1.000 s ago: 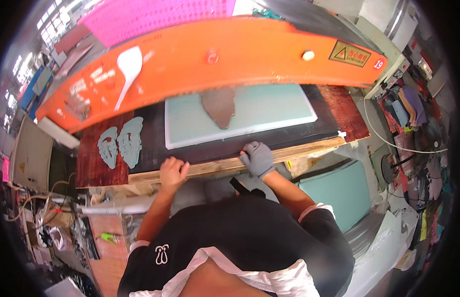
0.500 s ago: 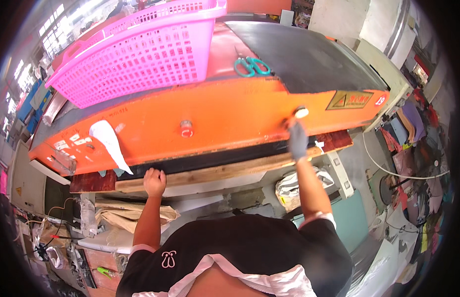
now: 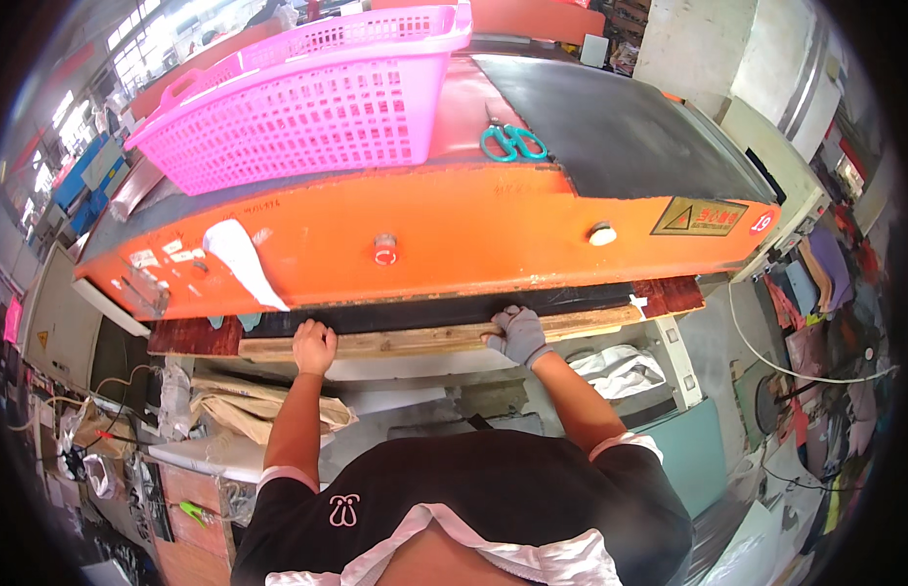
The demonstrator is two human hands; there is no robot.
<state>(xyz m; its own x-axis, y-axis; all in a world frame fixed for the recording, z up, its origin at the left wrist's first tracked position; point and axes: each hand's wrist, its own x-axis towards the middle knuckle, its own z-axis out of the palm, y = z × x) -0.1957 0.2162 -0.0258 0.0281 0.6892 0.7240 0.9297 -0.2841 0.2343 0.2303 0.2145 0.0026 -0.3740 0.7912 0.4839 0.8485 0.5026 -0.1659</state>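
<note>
My left hand [image 3: 314, 347], bare, lies with its fingers bent over a long wooden strip [image 3: 405, 341] along the front of an orange machine [image 3: 473, 230]. Farther right, my right hand [image 3: 520, 335] wears a grey glove and grips the same strip, thumb on the near side. Behind the strip runs a flat black surface [image 3: 415, 316] beneath the machine's orange front. That front carries a red button [image 3: 385, 250] and a pale round button [image 3: 602, 233]. A white cloth piece [image 3: 241, 262] hangs at its left.
On top of the machine stand a pink basket [image 3: 307, 127] and teal-handled scissors [image 3: 513, 143] beside a black sheet [image 3: 620, 122]. Brown material [image 3: 249, 405] lies below on the left, a white bundle [image 3: 620, 372] below on the right. Coloured cloth pieces [image 3: 825, 269] lie along the far right.
My right hand has come away from the pale button and moved down and left onto the wooden strip. My left hand stays on the strip. The whole view has shifted slightly.
</note>
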